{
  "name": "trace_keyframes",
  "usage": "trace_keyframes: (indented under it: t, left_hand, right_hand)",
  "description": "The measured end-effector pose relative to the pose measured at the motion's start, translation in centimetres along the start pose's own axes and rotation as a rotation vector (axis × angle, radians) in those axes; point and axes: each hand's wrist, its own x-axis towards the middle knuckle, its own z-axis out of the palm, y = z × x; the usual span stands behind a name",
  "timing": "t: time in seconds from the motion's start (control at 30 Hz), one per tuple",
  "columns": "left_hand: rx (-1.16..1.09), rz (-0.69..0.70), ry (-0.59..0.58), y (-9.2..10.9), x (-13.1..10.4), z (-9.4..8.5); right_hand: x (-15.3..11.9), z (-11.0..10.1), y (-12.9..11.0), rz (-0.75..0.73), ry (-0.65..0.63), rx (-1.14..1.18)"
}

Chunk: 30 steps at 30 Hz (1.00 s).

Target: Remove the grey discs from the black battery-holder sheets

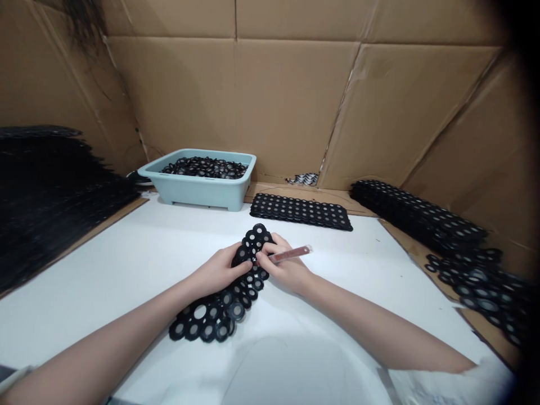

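Observation:
A floppy black sheet of joined rings with pale round centres (236,301) is bunched up over the white table in front of me. My left hand (223,267) is closed on its upper left part, thumb on top and the other fingers partly hidden. My right hand (284,264) pinches a slim tool with a reddish-brown handle (291,254) against the same sheet. The handle sticks out to the right; the working tip is hidden among the rings and fingers, so its kind does not show.
Loose black rings fill a light blue plastic basin (198,191) at the back left. Beside it lies a flat ring panel (301,211). Stacked panels (417,216) and loose ring pieces (485,287) line the right edge. A tall dark stack (54,197) stands left. Cardboard walls (291,107) enclose the back.

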Motion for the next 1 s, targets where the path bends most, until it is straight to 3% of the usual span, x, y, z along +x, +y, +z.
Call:
trace_keyframes:
  t: [1.0]
  left_hand:
    - [0.077,0.001,0.008,0.16,-0.17,0.03]
  right_hand:
    - [-0.01,0.00,-0.16,0.003,-0.023,-0.050]
